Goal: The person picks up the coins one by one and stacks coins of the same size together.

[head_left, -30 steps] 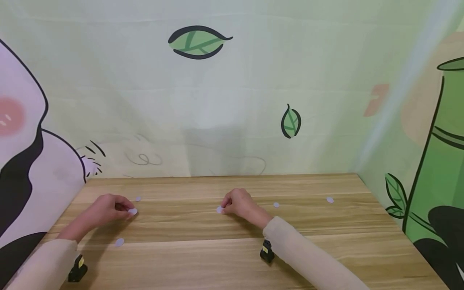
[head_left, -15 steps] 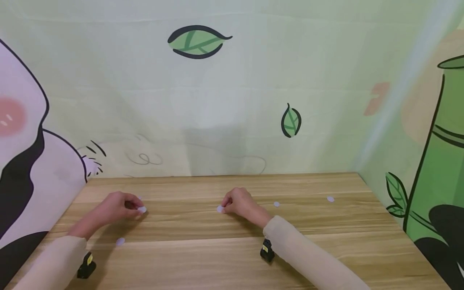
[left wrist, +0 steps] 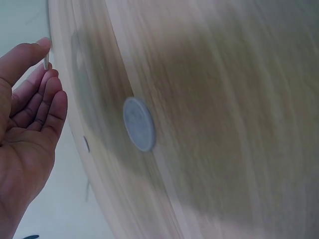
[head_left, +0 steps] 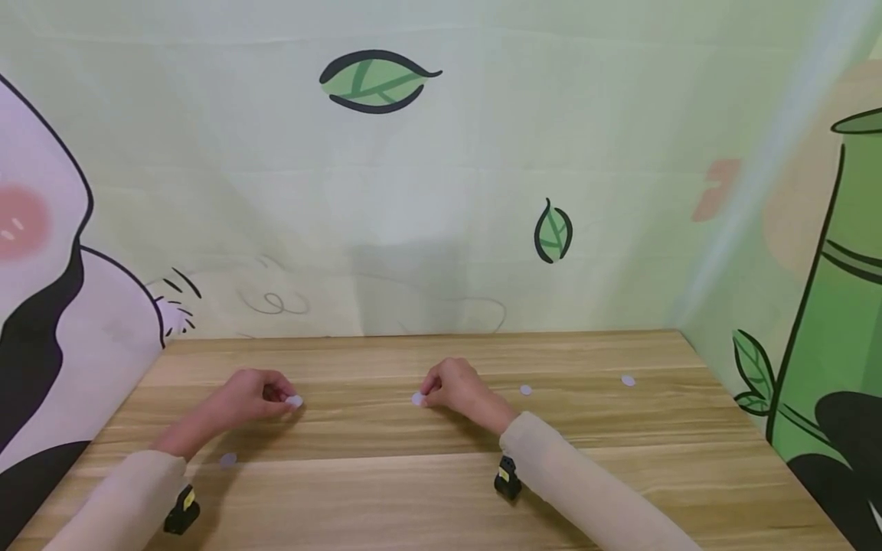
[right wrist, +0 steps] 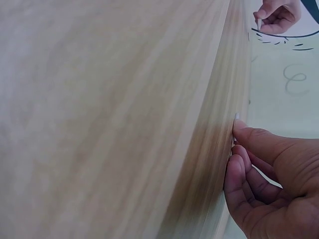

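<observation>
My left hand (head_left: 251, 398) pinches a small round white disc (head_left: 295, 401) between thumb and fingertips, over the left middle of the table. In the left wrist view that disc (left wrist: 47, 60) shows edge-on between the fingertips, the other fingers curled below. Farther right, my right hand (head_left: 455, 386) has thumb and fingertips on another white disc (head_left: 417, 399), low at the tabletop. Only a thin edge of this disc (right wrist: 237, 116) shows past the thumb in the right wrist view. A gap of bare wood separates the two held discs.
One loose white disc (head_left: 229, 459) lies nearer the front left, beneath the left forearm's side. Two more, a disc (head_left: 526, 390) and a farther disc (head_left: 628, 380), lie right of the right hand. A printed cloth (head_left: 441, 191) hangs along the wooden table's (head_left: 386, 497) back edge.
My left hand has slid to the right with its disc, nearing the right hand. It now covers a disc seen behind it earlier. The right hand has stayed in place.
</observation>
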{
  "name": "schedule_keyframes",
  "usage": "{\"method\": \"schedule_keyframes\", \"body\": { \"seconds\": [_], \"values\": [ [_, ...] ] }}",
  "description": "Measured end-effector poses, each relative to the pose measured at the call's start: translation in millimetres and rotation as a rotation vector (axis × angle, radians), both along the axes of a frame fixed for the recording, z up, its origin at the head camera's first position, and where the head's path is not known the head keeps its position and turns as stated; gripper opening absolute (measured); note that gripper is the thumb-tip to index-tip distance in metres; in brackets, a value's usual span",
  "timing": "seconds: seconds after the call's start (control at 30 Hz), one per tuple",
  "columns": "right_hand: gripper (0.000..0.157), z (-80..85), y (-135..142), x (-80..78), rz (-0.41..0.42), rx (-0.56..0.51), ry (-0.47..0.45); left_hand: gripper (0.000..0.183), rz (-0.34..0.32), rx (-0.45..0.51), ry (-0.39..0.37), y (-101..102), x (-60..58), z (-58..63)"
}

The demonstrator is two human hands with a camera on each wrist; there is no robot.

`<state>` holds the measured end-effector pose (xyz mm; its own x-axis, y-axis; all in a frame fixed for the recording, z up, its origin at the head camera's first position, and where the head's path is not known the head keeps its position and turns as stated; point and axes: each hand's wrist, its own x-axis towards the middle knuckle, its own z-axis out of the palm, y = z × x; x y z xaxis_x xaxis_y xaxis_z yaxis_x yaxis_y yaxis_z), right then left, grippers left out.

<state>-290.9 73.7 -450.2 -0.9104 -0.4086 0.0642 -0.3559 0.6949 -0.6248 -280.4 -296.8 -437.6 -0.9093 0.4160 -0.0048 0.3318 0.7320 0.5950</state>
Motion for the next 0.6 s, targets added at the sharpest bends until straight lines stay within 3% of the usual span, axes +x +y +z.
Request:
{"method": "schedule_keyframes", "body": {
  "seconds": [0.6],
  "values": [
    [0.011,0.7,-1,1.1,-0.006,0.007,0.016,0.015,-0.094,0.007,0.109,18,-1.1,5.7]
  ]
}}
